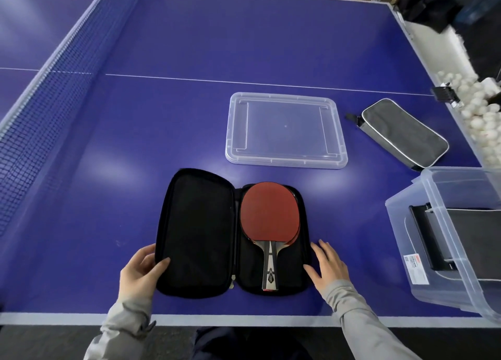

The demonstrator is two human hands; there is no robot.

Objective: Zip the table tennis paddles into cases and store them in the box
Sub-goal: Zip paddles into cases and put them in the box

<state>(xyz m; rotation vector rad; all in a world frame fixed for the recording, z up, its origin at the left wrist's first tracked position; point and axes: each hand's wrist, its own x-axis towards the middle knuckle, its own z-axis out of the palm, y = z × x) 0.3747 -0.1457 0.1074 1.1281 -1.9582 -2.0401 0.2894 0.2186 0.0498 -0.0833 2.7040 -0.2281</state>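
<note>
**Inspector:** Start with the largest item.

**Assistant:** The blue table-tennis table (189,102) carries everything, with its net (54,94) along the left. At the right edge sits the clear plastic storage box (406,251), tilted toward the person. At least 1 dark case (461,240) already lies inside, so I judge storing has begun. Its clear flat lid (235,132) lies apart in mid-table, leaving the box mouth free.

**Inspector:** The cases?

**Assistant:** 1 grey zipped case with pale piping (401,132) lies between lid and box, seemingly awaiting storage. The black padded case (198,237) lies spread open like a book at the near edge. The red-rubber paddle (268,213) rests in its right half, handle toward the person, with the edge of a second paddle apparently beneath it.

**Inspector:** Hands?

**Assistant:** The left hand (141,273) grips the near corner of the empty left flap, thumb on the lining, placed to fold it over. The right hand (328,264) lies open, fingers straight against the case's right edge, steadying it. The zip pull (232,279) sits at the near end of the spine.

**Inspector:** Markings?

**Assistant:** A white sticker with red print (416,269) on the box wall and a badge on the paddle handle; neither is legible.
</note>
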